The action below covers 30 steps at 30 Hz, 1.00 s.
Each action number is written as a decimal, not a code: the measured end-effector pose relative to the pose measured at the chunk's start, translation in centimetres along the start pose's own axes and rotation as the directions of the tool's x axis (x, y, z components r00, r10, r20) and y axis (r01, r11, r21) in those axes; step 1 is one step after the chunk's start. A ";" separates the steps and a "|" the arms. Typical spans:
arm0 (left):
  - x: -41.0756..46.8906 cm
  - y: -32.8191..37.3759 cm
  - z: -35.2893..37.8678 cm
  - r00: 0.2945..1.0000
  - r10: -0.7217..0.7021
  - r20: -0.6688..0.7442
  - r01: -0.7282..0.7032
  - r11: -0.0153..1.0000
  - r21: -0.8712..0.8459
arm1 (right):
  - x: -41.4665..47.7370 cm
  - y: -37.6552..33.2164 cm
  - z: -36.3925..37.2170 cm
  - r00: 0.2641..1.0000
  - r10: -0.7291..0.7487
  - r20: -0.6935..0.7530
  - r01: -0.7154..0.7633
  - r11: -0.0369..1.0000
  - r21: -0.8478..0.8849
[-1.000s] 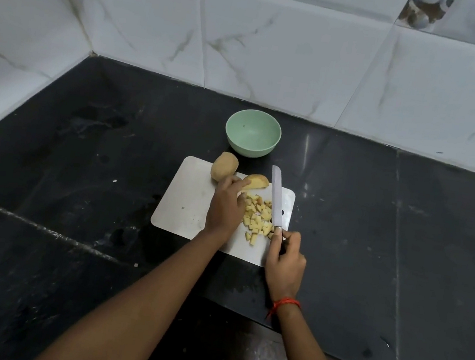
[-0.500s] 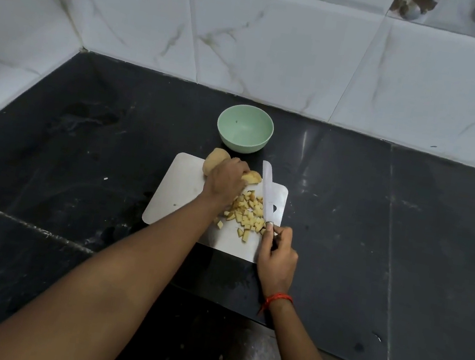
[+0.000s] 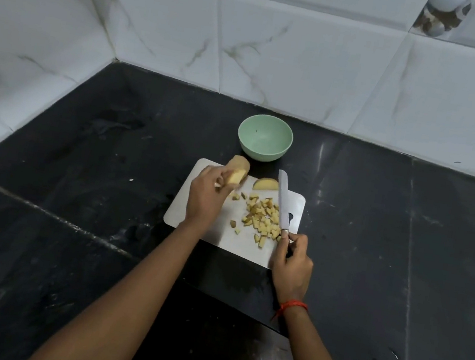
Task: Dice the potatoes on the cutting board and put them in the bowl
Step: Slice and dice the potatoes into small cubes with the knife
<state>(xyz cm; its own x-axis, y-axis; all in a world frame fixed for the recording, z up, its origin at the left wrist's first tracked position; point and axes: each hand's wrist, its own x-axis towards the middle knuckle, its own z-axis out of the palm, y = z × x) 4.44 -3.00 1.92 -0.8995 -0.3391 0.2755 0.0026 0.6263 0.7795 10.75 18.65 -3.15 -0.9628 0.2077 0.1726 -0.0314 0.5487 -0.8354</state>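
The person stands at a dark stone surface (image 3: pixel 376 231) in a corner of white marbled wall tiles (image 3: pixel 278 62). A pale cutting board (image 3: pixel 238 249) lies on this surface, a little turned.

The left hand (image 3: pixel 206 196) is over the far left part of the board. Its grip is closed round a large potato piece (image 3: pixel 236 169), with the fingers curled on it. This piece has brown skin on its upper side, and a pale yellow cut face is turned toward the person. I cannot tell if the piece touches the board or is lifted a little.

The right hand (image 3: pixel 291 262) is at the near right corner of the board. Its grip is closed round the handle of a knife (image 3: pixel 282 202). The blade points away from the person, toward the wall, and runs over the right side of the board. I cannot tell if its edge rests on the board.

Between the two hands, just left of the blade, the diced potato (image 3: pixel 261 217) lies in a loose heap on the board, with some cubes scattered nearer to the person. A potato wedge (image 3: pixel 265 184) lies cut face up at the far edge of the board, just beside the tip of the blade.

The green bowl (image 3: pixel 265 137) stands on the surface just beyond the far edge of the board, near the potato piece in the left hand. A red thread (image 3: pixel 293 305) is tied round the right wrist.
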 end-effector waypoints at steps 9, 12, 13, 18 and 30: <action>-3.0 -5.1 -3.2 0.945 -0.155 0.288 0.096 0.974 0.207 | -0.1 -0.4 -0.1 1.000 -0.016 -0.023 0.015 1.000 -0.017; -3.2 -6.1 -3.9 0.921 -0.104 0.375 0.018 0.974 0.225 | -0.5 -0.7 -0.2 0.997 -0.035 -0.071 0.035 0.999 -0.001; -3.2 -6.4 -4.0 0.919 -0.087 0.385 -0.013 0.968 0.250 | -0.8 -0.9 -0.2 0.994 -0.050 -0.094 0.050 0.999 -0.005; -4.3 -6.9 -3.2 0.963 -0.005 0.268 -0.073 0.957 0.280 | -2.9 -4.7 1.5 0.988 -0.147 -0.044 0.145 0.989 -0.041; -6.1 -7.7 -2.0 0.990 0.079 0.118 -0.102 0.975 0.198 | -4.5 -7.7 7.9 0.915 -0.047 0.400 0.164 0.950 -0.265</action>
<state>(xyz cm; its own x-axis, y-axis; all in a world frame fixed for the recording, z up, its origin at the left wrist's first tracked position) 10.75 -7.16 -4.61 -0.9418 -0.2031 0.2679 0.0075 0.7841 0.6206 13.17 7.10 -1.64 -0.9872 -0.1592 -0.0114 -0.1170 0.7701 -0.6271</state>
